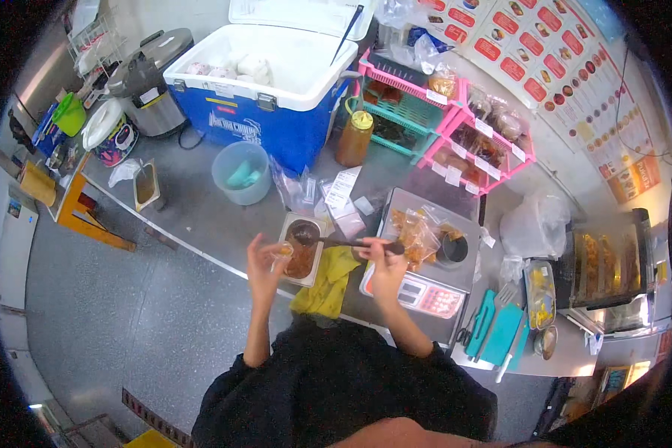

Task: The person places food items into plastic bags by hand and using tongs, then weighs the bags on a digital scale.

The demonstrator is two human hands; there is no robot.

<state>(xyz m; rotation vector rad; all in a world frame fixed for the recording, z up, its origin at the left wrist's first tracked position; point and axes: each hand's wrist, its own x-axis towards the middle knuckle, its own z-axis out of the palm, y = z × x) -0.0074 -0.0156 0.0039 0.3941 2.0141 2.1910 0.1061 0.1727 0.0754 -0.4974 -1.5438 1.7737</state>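
Note:
My left hand pinches a small clear plastic cup with some orange-brown contents, at the left edge of a rectangular steel food pan. Chunky reddish-brown sauce lies in the pan. My right hand grips the handle of a black ladle. The ladle's bowl is at the far part of the pan, over or in the sauce; its exact depth is unclear. A yellow cloth lies beside the pan, below the ladle handle. Right of it, a digital scale carries a clear bag of fried food and a dark cup.
Behind stand a blue cooler box with its lid raised, a translucent tub, a sauce bottle and stacked baskets. Printed slips lie past the pan. At right, a knife rests on a teal cutting board.

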